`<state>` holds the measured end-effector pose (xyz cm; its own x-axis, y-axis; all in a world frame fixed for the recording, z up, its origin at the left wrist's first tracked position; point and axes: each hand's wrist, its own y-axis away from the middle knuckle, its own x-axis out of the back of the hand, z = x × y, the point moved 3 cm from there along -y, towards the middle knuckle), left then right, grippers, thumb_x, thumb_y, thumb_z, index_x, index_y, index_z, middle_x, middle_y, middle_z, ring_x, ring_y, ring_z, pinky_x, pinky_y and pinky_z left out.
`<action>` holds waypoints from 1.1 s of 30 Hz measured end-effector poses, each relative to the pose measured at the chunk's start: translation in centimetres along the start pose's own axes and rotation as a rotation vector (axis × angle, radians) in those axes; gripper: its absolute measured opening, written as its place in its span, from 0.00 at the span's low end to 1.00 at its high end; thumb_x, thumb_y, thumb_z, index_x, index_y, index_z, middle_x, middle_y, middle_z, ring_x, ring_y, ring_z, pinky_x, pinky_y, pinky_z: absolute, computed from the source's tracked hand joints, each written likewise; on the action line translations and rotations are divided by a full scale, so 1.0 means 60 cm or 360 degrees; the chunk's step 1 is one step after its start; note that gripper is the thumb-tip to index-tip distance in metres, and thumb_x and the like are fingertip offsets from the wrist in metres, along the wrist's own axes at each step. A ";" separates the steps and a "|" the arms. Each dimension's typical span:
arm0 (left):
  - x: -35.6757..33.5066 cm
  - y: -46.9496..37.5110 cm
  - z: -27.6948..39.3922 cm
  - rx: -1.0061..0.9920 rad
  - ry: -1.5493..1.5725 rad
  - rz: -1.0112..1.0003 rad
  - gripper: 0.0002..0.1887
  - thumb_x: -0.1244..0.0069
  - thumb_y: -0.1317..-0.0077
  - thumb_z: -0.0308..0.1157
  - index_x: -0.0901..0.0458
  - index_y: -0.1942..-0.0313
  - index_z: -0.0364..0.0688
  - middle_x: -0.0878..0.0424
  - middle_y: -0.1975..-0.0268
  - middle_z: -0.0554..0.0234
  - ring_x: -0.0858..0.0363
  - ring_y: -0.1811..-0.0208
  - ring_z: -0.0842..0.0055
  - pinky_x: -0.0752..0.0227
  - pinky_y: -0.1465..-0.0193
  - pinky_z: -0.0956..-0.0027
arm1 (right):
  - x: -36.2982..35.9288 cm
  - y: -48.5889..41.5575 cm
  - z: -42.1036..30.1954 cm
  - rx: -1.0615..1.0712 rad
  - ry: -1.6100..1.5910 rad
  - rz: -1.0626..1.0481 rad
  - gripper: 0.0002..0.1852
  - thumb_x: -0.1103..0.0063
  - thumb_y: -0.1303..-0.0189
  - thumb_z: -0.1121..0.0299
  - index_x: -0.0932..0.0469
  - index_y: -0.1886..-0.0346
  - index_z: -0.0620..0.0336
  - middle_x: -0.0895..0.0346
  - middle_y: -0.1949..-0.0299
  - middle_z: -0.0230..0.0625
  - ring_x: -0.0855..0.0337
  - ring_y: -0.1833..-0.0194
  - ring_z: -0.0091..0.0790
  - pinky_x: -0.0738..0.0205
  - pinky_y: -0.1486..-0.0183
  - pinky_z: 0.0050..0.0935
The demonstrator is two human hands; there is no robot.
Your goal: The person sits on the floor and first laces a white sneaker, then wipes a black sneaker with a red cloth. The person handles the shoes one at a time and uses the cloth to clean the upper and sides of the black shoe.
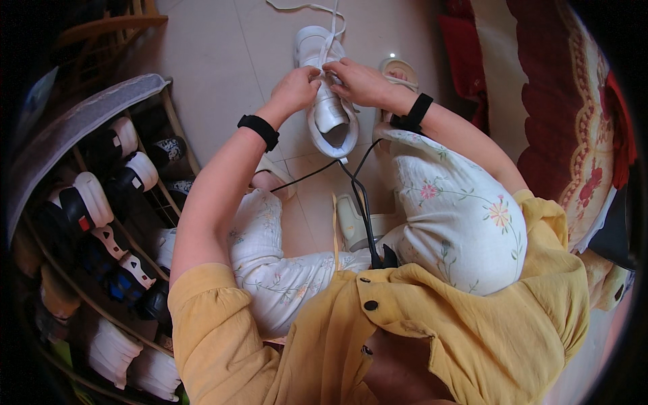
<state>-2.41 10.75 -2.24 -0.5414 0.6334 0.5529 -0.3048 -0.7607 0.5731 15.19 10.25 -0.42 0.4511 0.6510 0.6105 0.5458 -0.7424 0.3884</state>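
A white lace-up shoe (331, 121) rests on the tiled floor, its toe pointing away from me and its heel opening towards me. My left hand (297, 90) is at the left side of the lacing, thumb and forefinger pinched close together. From the other side, my right hand (360, 82) grips at the lacing, its fingertips near those of the left. The white shoelace (333, 23) runs from between the hands over the toe, and a long loose length lies beyond it. My fingers hide the exact grip on the lace. The padded tongue (330, 112) shows below them.
A shoe rack (174, 129) with several pairs of shoes stands at the left under a grey cover (101, 104). A wooden piece of furniture (114, 25) is at the upper left. Red patterned fabric (549, 101) hangs at the right. Black cords (362, 207) cross before my knees.
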 end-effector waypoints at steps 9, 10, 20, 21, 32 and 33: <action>0.052 0.045 0.053 0.0180 0.0863 -0.0855 0.11 0.42 0.34 0.43 0.19 0.66 0.47 0.24 0.70 0.78 0.31 0.69 0.89 0.35 0.65 0.78 | 0.003 0.002 0.002 -0.0059 0.0035 -0.0024 0.25 0.42 0.35 0.66 0.32 0.35 0.50 0.26 0.44 0.45 0.21 0.46 0.51 0.25 0.46 0.43; 0.077 0.056 0.066 0.0138 0.0899 -0.0870 0.11 0.42 0.33 0.44 0.19 0.67 0.48 0.24 0.70 0.79 0.32 0.68 0.90 0.36 0.65 0.79 | 0.001 0.002 0.003 -0.0071 0.0027 -0.0028 0.24 0.42 0.35 0.66 0.32 0.35 0.50 0.26 0.44 0.45 0.21 0.46 0.51 0.25 0.46 0.43; 0.333 0.218 0.082 -0.0475 0.1239 -0.0432 0.13 0.47 0.29 0.41 0.17 0.64 0.40 0.24 0.71 0.71 0.30 0.69 0.84 0.35 0.64 0.74 | 0.018 0.005 0.011 -0.0119 -0.0266 0.0118 0.17 0.42 0.36 0.63 0.24 0.46 0.56 0.16 0.59 0.46 0.16 0.55 0.51 0.23 0.53 0.45; 0.349 0.235 0.083 -0.0563 0.1315 -0.0394 0.13 0.49 0.28 0.40 0.17 0.64 0.40 0.26 0.72 0.71 0.31 0.70 0.83 0.35 0.64 0.74 | 0.019 0.005 0.009 -0.0100 -0.0200 0.0085 0.16 0.42 0.36 0.63 0.23 0.47 0.56 0.16 0.61 0.46 0.16 0.56 0.51 0.23 0.54 0.46; 0.297 0.242 0.076 -0.0237 0.1089 -0.0130 0.11 0.46 0.29 0.37 0.15 0.53 0.40 0.20 0.66 0.74 0.27 0.65 0.87 0.33 0.58 0.80 | 0.002 -0.008 -0.029 0.0025 0.0431 -0.0044 0.14 0.47 0.34 0.68 0.27 0.46 0.53 0.17 0.64 0.48 0.17 0.60 0.56 0.23 0.60 0.50; 0.297 0.240 0.078 -0.0251 0.1047 -0.0131 0.11 0.46 0.29 0.37 0.15 0.54 0.40 0.20 0.66 0.74 0.27 0.65 0.88 0.33 0.58 0.80 | 0.002 -0.011 -0.027 0.0037 0.0429 -0.0030 0.14 0.47 0.34 0.68 0.26 0.46 0.54 0.17 0.64 0.48 0.17 0.60 0.56 0.23 0.59 0.50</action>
<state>-12.79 11.77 18.70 -0.8601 0.5102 -0.0003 -0.4491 -0.7568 0.4749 13.72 10.59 0.52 0.2381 0.5968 0.7663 0.5697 -0.7248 0.3875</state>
